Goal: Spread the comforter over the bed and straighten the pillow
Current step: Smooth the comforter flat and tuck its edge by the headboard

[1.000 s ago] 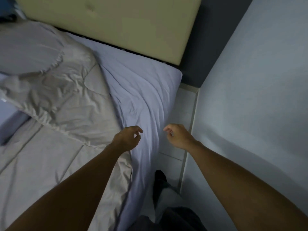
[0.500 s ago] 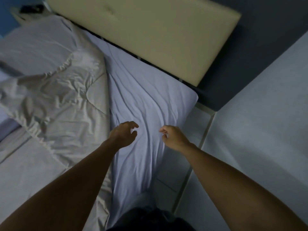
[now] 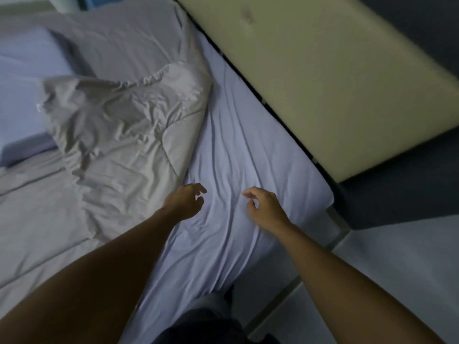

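A grey comforter (image 3: 119, 130) lies crumpled on the left half of the bed, its top corner folded back and wrinkled. The pale blue fitted sheet (image 3: 238, 150) is bare along the right side, up to the headboard. A grey pillow (image 3: 129, 38) lies at the top, partly under the comforter's fold. My left hand (image 3: 185, 203) hovers over the sheet just right of the comforter's edge, fingers loosely curled, holding nothing. My right hand (image 3: 263, 207) hangs beside it over the sheet, also loosely curled and empty.
A cream padded headboard (image 3: 323, 78) runs along the top right. A blue pillow or cushion (image 3: 27, 60) lies at the far left. A dark wall and a pale wall (image 3: 397, 256) close in on the right, leaving a narrow strip of tiled floor (image 3: 285, 291).
The view has swung left and forward over the bed. Both hands have moved from the mattress edge to above the bare sheet, still empty.
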A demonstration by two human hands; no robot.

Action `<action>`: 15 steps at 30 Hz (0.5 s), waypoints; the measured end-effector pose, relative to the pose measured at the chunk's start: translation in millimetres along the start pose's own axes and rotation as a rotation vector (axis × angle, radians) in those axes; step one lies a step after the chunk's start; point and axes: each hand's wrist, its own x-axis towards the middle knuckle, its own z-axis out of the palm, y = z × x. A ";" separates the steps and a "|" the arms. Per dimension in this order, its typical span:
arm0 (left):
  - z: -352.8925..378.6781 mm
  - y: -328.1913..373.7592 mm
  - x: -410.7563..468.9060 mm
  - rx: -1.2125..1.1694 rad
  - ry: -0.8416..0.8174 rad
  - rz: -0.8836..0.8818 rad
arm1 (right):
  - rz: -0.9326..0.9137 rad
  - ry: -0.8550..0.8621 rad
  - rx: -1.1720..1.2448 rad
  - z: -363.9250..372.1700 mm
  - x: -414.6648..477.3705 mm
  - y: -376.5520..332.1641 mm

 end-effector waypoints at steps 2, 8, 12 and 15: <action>-9.7 1.8 15.7 -0.020 0.022 -0.061 | -0.052 -0.006 -0.004 -7.4 25.2 -6.8; -46.8 -7.3 25.7 -0.065 0.150 -0.170 | -0.223 -0.057 -0.065 -20.3 94.5 -43.0; -68.7 -41.0 15.6 -0.127 0.265 -0.282 | -0.318 -0.138 -0.101 -5.6 146.6 -75.1; -78.7 -63.5 3.6 -0.208 0.340 -0.389 | -0.403 -0.221 -0.124 14.4 179.2 -104.3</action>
